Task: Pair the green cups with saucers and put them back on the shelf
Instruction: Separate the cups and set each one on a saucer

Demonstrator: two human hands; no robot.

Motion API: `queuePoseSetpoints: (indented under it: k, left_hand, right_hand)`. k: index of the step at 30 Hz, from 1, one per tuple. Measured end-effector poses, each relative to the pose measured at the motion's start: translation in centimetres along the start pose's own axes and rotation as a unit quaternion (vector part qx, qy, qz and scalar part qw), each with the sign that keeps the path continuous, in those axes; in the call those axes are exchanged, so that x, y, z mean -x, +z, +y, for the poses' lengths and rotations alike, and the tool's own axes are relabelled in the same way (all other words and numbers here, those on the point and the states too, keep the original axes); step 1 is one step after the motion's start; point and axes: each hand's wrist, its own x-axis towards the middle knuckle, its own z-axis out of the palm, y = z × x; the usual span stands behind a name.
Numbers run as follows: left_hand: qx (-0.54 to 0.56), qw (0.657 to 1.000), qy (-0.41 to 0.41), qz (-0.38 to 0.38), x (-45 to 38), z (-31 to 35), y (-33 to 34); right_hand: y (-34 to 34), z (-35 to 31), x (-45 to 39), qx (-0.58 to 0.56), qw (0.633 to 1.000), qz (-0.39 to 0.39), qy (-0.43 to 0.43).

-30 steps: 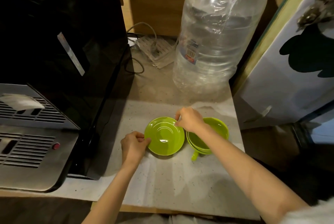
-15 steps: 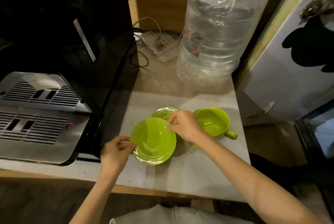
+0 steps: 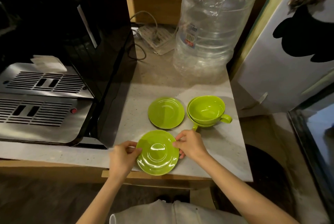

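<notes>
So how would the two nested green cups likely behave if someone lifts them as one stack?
The nested cups look glazed and glossy, so probably slippery and chip-prone. The upper one sits loosely inside the lower, handles pointing different ways, so lifting by the top handle alone would likely leave the lower cup behind on the counter. They look rigid, and probably fairly heavy for their size.

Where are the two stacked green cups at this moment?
In the head view, the stacked cups stand on the right of the counter, beside the far saucer, in front of the plastic bottle.
</notes>
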Motion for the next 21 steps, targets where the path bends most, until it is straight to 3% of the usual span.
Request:
queuePoseSetpoints:
  k: [21]
  left_hand:
    - [-0.059, 0.996, 0.073, 0.014, -1.0, 0.9, 1.4]
  right_hand:
    - [-0.1, 1.5, -0.3, -0.027, 0.998, 0.057, -0.012]
